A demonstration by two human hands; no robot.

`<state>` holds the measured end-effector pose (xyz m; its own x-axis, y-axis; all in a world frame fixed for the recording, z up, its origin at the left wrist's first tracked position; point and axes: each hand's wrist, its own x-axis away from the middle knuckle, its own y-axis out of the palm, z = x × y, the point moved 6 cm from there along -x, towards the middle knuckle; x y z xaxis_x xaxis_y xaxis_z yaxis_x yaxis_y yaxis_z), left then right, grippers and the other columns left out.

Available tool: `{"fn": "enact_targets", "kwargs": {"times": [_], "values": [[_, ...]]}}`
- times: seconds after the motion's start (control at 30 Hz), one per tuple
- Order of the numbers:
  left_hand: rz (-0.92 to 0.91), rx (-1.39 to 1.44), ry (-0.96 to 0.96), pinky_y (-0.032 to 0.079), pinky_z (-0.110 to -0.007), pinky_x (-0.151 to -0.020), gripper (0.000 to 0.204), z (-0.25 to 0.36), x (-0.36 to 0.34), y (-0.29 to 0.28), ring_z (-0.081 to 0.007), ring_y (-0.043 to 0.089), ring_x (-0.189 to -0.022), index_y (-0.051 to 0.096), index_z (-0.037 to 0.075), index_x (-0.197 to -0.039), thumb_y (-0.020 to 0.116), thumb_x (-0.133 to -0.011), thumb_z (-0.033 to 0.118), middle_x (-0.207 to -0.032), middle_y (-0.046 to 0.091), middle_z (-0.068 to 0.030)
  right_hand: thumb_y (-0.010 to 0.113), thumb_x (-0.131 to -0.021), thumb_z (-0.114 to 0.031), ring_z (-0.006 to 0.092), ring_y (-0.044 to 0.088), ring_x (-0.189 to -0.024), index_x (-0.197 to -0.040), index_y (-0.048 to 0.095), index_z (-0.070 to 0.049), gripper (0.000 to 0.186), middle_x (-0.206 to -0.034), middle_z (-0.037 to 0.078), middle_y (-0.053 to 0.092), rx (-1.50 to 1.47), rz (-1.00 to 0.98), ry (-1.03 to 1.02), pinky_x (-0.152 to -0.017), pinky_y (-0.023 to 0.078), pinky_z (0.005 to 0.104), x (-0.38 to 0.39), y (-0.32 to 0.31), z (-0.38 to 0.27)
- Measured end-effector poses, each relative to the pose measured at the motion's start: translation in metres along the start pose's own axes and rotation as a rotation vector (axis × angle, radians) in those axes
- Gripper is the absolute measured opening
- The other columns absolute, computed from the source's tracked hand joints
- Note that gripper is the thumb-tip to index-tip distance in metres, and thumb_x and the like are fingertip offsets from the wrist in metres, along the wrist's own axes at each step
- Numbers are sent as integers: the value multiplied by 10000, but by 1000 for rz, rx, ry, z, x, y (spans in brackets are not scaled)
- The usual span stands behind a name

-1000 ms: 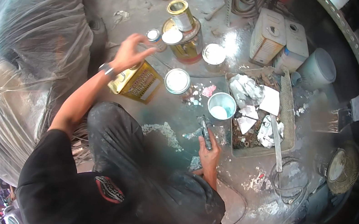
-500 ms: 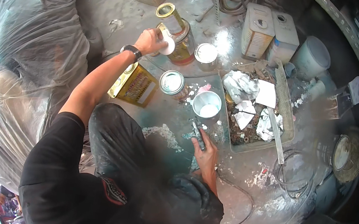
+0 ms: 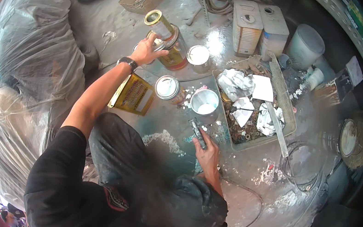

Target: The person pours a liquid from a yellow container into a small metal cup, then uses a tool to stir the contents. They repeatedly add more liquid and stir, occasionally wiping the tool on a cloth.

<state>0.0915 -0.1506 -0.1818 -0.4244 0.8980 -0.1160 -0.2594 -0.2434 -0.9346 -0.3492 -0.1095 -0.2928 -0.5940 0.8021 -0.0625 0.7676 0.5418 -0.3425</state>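
Note:
My left hand (image 3: pixel 144 51) reaches forward with thumb and fingers spread over a small can, which it mostly hides, beside a large gold-and-red can (image 3: pixel 175 50). A smaller open-topped gold tin (image 3: pixel 159 23) stands on the large can. In my right hand (image 3: pixel 207 154) is a narrow, dark grey hand tool (image 3: pixel 197 133), pointing away from me; its exact kind is unclear. Just beyond its tip sits an open grey tub (image 3: pixel 204 103) with white material inside. Left of the tub is a can with a white-smeared top (image 3: pixel 167 87).
A yellow rectangular tin (image 3: pixel 133 95) stands near my left knee. On the right, a tray (image 3: pixel 257 145) holds crumpled paper, debris and a long flat strip (image 3: pixel 276 129). Plastic sheeting (image 3: pixel 30 69) covers a bulky thing at left. A hose (image 3: pixel 257 203) loops over the floor.
The white round piece my left hand held tilted is now mostly hidden beneath that hand. Its fingers have spread. My right hand keeps the tool in nearly the same place.

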Motion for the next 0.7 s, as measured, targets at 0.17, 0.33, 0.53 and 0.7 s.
{"fn": "enact_targets", "kwargs": {"times": [0.17, 0.33, 0.53, 0.7], "values": [[-28, -260, 139, 471, -505, -998, 694, 13, 5, 16, -393, 610, -1163, 561, 101, -1395, 728, -911, 570, -1252, 642, -255, 784, -918, -335, 446, 701, -1065, -1274, 695, -32, 476, -1155, 249, 728, -38, -24, 59, -870, 570, 452, -3, 2, 2], [-288, 800, -364, 533, -383, -841, 865, 20, 15, 32, -222, 662, -1034, 596, 51, -1368, 265, -1020, 771, -1182, 698, -118, 774, -924, -336, 443, 705, -1043, -1303, 676, -57, 481, -1141, 242, 730, -50, -38, 25, -849, 569, 463, -2, 5, 1], [-528, 1007, -30, 506, -361, -951, 659, 144, 69, 42, -185, 615, -1129, 560, 64, -1401, 299, -1106, 592, -1270, 643, -70, 769, -939, -277, 435, 719, -955, -1260, 672, -9, 429, -1070, 239, 738, 34, -141, 85, -772, 572, 448, -6, 9, -14], [-449, 284, 553, 423, -488, -1117, 628, 216, 115, 24, -431, 505, -1319, 467, 54, -1494, 700, -965, 299, -1474, 459, -231, 759, -945, -312, 449, 714, -920, -1261, 671, -19, 440, -1039, 243, 736, 38, -160, 84, -746, 569, 469, -6, 6, -26]]}}
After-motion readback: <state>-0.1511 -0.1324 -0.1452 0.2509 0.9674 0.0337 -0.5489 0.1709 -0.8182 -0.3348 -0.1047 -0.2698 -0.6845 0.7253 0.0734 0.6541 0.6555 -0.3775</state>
